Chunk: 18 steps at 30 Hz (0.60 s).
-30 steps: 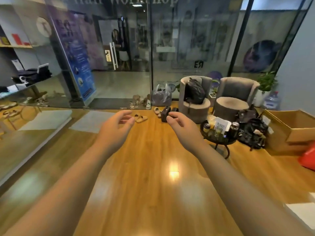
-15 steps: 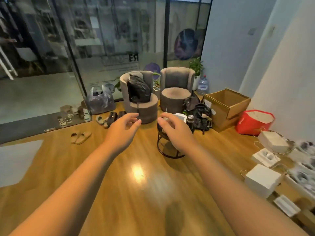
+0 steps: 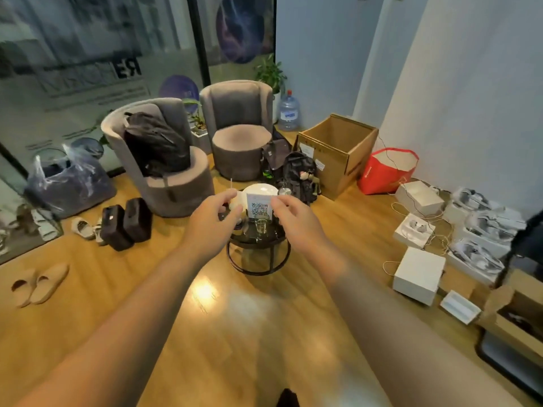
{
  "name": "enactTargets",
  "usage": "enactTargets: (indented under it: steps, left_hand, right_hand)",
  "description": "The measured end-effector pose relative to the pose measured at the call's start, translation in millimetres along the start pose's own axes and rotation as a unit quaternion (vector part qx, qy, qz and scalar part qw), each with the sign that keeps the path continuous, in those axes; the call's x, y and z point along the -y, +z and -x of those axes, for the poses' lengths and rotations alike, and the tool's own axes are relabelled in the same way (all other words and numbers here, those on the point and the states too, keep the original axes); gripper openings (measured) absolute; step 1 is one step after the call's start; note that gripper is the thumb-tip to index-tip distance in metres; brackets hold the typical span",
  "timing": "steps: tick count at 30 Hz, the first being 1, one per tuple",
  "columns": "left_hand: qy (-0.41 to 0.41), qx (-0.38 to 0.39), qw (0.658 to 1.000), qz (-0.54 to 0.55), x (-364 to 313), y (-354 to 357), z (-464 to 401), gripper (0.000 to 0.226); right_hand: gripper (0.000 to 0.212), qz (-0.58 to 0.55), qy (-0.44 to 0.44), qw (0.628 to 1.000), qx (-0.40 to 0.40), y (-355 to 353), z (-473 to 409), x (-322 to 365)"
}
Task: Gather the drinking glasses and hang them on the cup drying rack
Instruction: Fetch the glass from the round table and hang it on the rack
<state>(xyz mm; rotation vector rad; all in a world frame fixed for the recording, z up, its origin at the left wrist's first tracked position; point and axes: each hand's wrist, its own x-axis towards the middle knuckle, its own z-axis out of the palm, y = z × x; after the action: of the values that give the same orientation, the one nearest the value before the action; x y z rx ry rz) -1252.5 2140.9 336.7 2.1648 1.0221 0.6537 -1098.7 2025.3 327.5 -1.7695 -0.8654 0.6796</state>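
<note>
You stand on a glossy wooden floor (image 3: pixel 241 333) facing a small round black side table (image 3: pixel 258 251) before two grey tub chairs (image 3: pixel 235 127), with an open cardboard box (image 3: pixel 338 151) showing nothing inside. A clear drinking glass (image 3: pixel 261 226) stands on the table beside a QR-code card (image 3: pixel 260 205). Your left hand (image 3: pixel 213 227) and right hand (image 3: pixel 296 223) hang above it, fingers loosely curled, holding nothing.

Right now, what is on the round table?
On the round table: a small glass, a QR card and a white dome. Both hands cover its sides.
</note>
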Motion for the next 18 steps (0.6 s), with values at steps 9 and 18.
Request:
enactTargets:
  steps: [9, 18]
  left_hand:
    - [-0.056, 0.058, 0.996, -0.038, 81, 114, -183, 0.054]
    - [-0.042, 0.116, 0.989, -0.083, 221, 248, -328, 0.077]
  right_hand:
    - [0.053, -0.016, 0.124, 0.992, 0.016, 3, -197, -80]
    - [0.057, -0.164, 0.307, 0.937, -0.034, 39, -358, -232]
